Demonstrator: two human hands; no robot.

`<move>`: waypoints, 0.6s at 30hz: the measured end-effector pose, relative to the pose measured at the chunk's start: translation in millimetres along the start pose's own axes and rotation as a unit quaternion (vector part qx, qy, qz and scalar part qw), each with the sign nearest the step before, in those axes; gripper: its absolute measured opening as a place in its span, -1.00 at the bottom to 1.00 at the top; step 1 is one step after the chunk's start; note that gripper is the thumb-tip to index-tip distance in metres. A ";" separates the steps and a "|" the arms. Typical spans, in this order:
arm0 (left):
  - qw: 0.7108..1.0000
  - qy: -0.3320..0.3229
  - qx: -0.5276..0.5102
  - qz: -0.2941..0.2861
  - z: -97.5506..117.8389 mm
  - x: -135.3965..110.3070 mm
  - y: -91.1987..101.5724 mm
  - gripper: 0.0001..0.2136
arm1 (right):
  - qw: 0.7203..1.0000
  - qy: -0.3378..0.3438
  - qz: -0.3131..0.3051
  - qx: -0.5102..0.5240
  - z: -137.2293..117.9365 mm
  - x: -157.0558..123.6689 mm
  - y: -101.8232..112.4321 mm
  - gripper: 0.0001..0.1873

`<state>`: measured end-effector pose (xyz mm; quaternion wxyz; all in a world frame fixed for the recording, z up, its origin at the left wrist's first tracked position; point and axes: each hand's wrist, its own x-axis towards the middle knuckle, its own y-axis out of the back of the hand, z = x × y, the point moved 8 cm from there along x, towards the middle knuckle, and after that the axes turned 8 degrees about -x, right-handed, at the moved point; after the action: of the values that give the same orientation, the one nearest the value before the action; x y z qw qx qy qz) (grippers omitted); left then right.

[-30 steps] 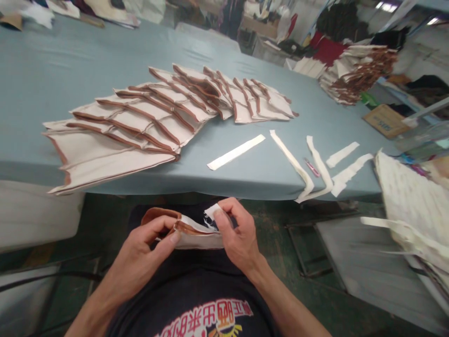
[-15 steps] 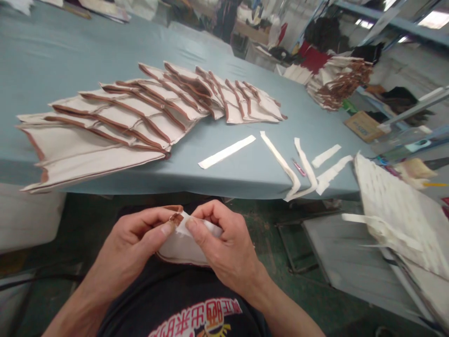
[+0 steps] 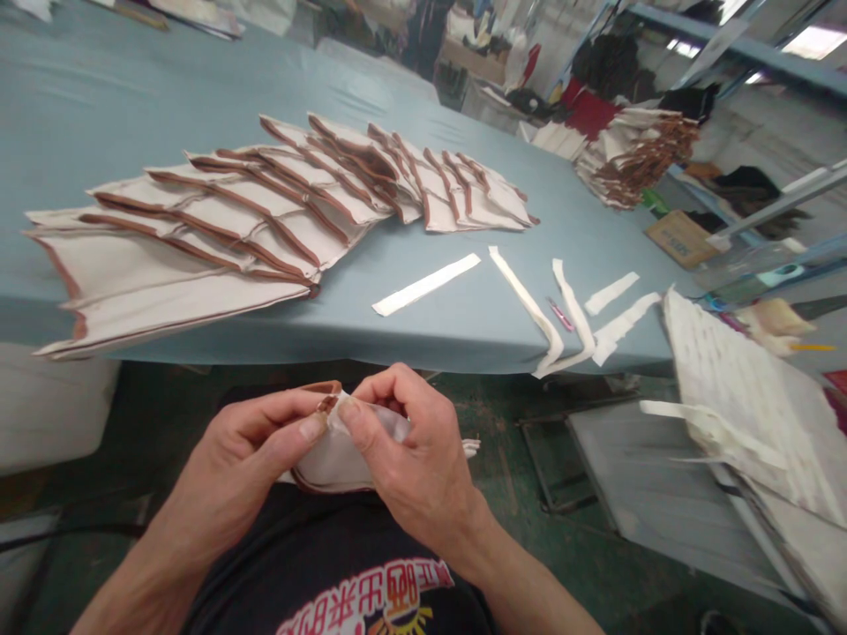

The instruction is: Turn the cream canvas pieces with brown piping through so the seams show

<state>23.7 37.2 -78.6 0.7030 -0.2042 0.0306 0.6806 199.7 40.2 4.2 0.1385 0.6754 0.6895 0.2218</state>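
Observation:
Close to my body, my left hand [image 3: 255, 445] pinches the brown-bound edge of a cream fabric piece [image 3: 331, 463] between thumb and fingers. My right hand [image 3: 416, 441] is closed beside it, thumb and forefinger pressing a white fabric strip [image 3: 336, 416] against that brown edge. The two thumbs are almost touching. A frayed white end [image 3: 471, 448] pokes out past the right side of my right hand. My fingers hide much of the strip and the back of the piece.
On the blue-covered table [image 3: 212, 88] lies an overlapping row of cream pieces with brown edging [image 3: 265, 207]. Several loose white strips [image 3: 427, 285] and a small pink tool [image 3: 559, 314] lie nearer. A strip-covered board [image 3: 734, 388] stands at right, a bundled stack [image 3: 635, 154] behind.
My right hand has shifted slightly up and left, with its thumb nearer the left one. A frayed white end now shows beyond my right hand. The camera view has moved slightly.

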 end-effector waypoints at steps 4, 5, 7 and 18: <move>1.000 -0.001 0.006 -0.015 0.0 -1.6 1.0 -0.79 | 1.000 0.011 0.005 -0.005 -2.0 1.4 1.1 -0.76; 1.000 0.000 0.006 -0.016 0.0 -1.7 1.1 -0.79 | 1.000 0.010 0.003 -0.003 -1.3 1.6 0.3 -0.77; 1.000 -0.003 0.004 -0.015 0.9 -1.2 1.5 -0.80 | 1.000 -0.001 -0.006 0.008 2.2 1.8 -2.8 -0.77; 1.000 0.005 0.017 -0.025 -4.0 3.5 3.7 -0.72 | 1.000 0.023 0.015 0.003 8.3 3.1 -13.1 -0.80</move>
<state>21.3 39.2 -84.2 0.7232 -0.1964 0.0404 0.6609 192.3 44.4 -9.1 0.1176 0.6810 0.6828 0.2371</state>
